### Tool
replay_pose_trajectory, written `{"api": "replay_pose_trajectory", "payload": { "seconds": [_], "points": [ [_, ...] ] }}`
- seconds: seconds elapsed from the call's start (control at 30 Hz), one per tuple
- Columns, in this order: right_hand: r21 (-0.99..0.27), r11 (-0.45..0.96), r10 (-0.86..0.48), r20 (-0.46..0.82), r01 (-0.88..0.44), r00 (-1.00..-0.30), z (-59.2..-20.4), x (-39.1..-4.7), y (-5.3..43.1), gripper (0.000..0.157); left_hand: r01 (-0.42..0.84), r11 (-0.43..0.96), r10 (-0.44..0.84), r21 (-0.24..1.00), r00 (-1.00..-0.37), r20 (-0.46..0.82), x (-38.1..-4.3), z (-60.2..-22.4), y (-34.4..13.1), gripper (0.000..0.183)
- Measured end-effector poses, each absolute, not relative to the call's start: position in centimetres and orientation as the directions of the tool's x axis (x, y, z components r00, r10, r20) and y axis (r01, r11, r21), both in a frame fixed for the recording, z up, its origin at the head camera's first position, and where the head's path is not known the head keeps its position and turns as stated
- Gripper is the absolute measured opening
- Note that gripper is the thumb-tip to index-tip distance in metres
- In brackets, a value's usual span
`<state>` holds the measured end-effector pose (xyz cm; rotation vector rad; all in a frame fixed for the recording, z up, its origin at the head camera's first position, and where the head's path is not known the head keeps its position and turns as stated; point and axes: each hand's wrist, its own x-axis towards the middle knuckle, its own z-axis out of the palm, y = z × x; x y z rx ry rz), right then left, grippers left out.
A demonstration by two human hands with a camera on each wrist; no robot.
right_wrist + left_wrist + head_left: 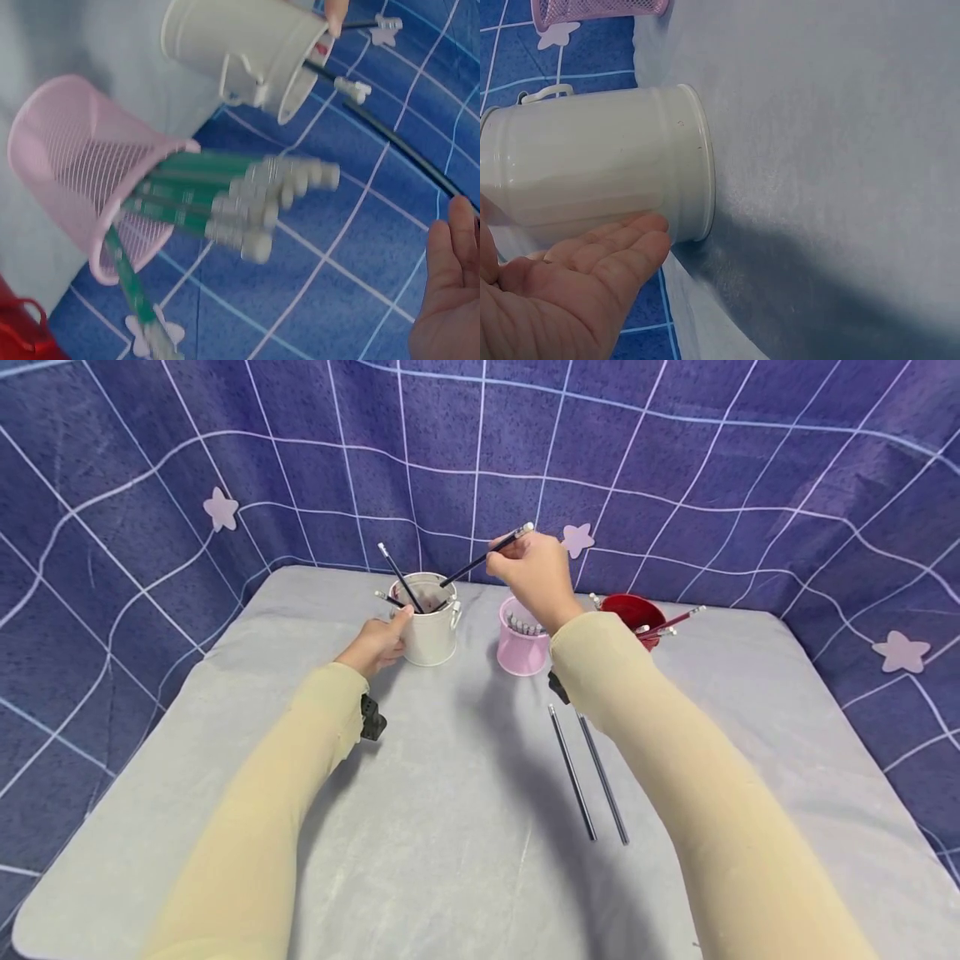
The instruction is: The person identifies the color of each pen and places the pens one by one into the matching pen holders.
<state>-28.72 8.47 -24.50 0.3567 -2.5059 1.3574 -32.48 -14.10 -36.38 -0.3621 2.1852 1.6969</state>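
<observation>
A white metal bucket stands toward the back of the table with dark pencils leaning in it. My left hand holds its left side, the thumb at the rim and the fingers along the outer wall. Above and to the right, my right hand pinches a dark pencil near its white eraser end. That pencil slants down to the left, its lower end over the bucket's opening. In the right wrist view, the held pencil runs from the fingers toward the bucket's mouth.
Right of the bucket stands a pink mesh cup of green pencils. Farther right, a red bucket holds red pencils, partly behind my right sleeve. Two dark pencils lie on the grey tabletop. A blue gridded curtain hangs behind.
</observation>
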Motion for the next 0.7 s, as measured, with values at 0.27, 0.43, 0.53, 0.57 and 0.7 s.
{"api": "replay_pose_trajectory", "payload": {
  "seconds": [0.27, 0.43, 0.53, 0.57, 0.7],
  "points": [
    [-0.754, 0.566, -0.135, 0.315, -0.334, -0.940, -25.9, -28.4, 7.2, 0.021, -0.403, 0.259, 0.013, 0.878, -0.907, -0.420, -32.6, -36.7, -14.2, 0.087],
    [-0.703, 0.609, -0.179, 0.329, -0.367, -0.927, -27.0, -28.7, 6.8, 0.021, -0.386, 0.256, 0.021, 0.886, -0.914, -0.405, -34.2, -38.4, -15.0, 0.099],
    [-0.700, 0.611, -0.189, 0.324, -0.370, -0.927, -27.6, -28.7, 6.7, 0.020, -0.390, 0.256, 0.021, 0.885, -0.913, -0.408, -34.0, -38.1, -15.0, 0.097],
    [-0.705, 0.607, -0.188, 0.321, -0.367, -0.928, -27.8, -28.8, 6.7, 0.020, -0.392, 0.256, 0.018, 0.884, -0.912, -0.410, -33.7, -37.8, -14.9, 0.096],
    [-0.716, 0.607, -0.163, 0.313, -0.345, -0.936, -28.5, -29.1, 6.8, 0.020, -0.404, 0.265, 0.011, 0.876, -0.907, -0.422, -33.0, -36.9, -14.4, 0.092]
  ]
}}
